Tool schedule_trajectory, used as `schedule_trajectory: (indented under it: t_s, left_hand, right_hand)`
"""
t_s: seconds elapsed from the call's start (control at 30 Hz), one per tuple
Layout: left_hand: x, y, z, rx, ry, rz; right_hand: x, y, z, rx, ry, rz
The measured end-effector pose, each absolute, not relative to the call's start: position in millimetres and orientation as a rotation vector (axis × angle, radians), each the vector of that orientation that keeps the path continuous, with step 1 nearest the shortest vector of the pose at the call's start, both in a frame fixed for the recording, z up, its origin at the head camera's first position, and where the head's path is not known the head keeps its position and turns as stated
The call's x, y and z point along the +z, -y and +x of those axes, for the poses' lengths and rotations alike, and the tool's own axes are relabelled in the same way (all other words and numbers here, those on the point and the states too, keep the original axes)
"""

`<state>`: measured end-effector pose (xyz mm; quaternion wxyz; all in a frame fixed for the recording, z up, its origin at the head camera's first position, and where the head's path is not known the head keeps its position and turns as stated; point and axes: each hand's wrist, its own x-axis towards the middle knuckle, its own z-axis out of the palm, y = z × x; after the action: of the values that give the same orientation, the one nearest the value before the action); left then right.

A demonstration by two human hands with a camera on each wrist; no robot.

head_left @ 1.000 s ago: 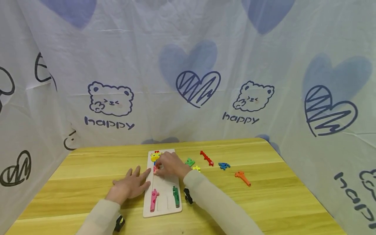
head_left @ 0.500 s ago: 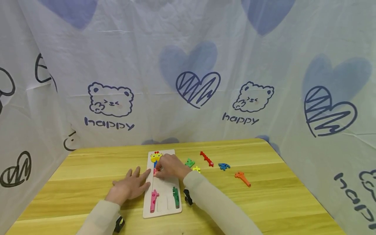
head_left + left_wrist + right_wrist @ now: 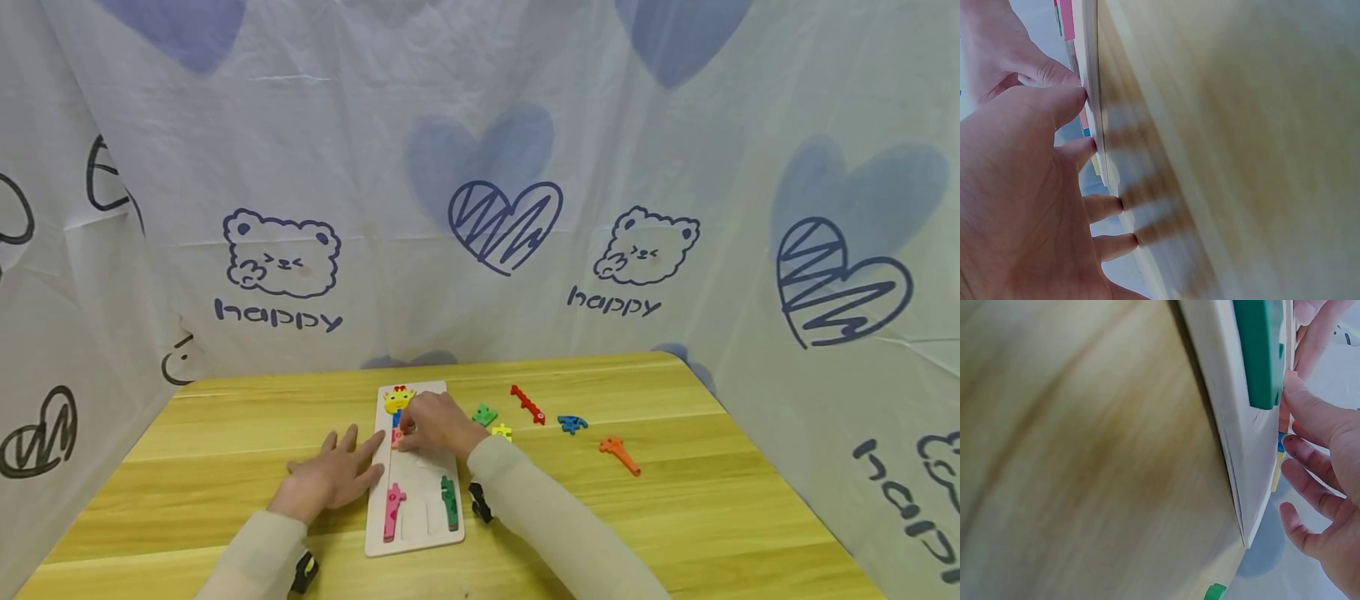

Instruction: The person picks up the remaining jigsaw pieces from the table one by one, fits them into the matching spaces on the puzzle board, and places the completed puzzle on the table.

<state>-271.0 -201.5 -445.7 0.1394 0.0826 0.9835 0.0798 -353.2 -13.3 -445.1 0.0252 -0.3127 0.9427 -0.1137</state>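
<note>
A white puzzle board point(image 3: 423, 467) lies on the table. At its top left a yellow giraffe head point(image 3: 399, 401) sits above a blue piece point(image 3: 397, 419) and a coral puzzle piece point(image 3: 397, 440). My right hand point(image 3: 435, 423) pinches the coral piece between thumb and forefinger, its other fingers loosely bent in the right wrist view. Fingers spread, my left hand point(image 3: 330, 475) touches the board's left edge with thumb and forefinger. A pink leg piece point(image 3: 392, 512) and a dark green leg piece point(image 3: 449, 502) lie on the board's lower part.
Right of the board lie loose pieces: light green point(image 3: 484, 414), yellow point(image 3: 502, 432), red point(image 3: 528, 404), blue point(image 3: 572, 424) and orange point(image 3: 620, 456). My right sleeve point(image 3: 555, 517) passes close by the yellow one. A printed white curtain point(image 3: 390, 250) hangs behind the wooden table point(image 3: 675, 517).
The coral piece and my right fingertips have shifted very slightly on the board. My left hand stays where it was.
</note>
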Motion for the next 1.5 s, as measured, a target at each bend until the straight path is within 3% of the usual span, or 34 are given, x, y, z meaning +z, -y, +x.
schedule_trajectory:
  t_s: [0.47,0.77,1.1,1.5]
  left_hand:
    - [-446.1,201.7,-271.7,0.227,-2.839,0.231]
    - [-443.6,201.0,-271.3,0.225,-2.842,0.215]
    - [-441.9,200.4,-268.2,0.241,-2.844,0.223]
    - [-440.9,199.6,-266.7,0.252,-2.856,0.237]
  right_hand:
    - [-437.3,2.6,-353.3,-0.326,-2.925,-1.020]
    - [-421.6,-39.5,-360.2,-0.368,-2.878,-1.008]
    - [-422.7,-98.6,-373.8,-0.287,-2.864,-1.203]
    - [-433.8,-122.7,-379.0,-0.271,-2.869,-1.177]
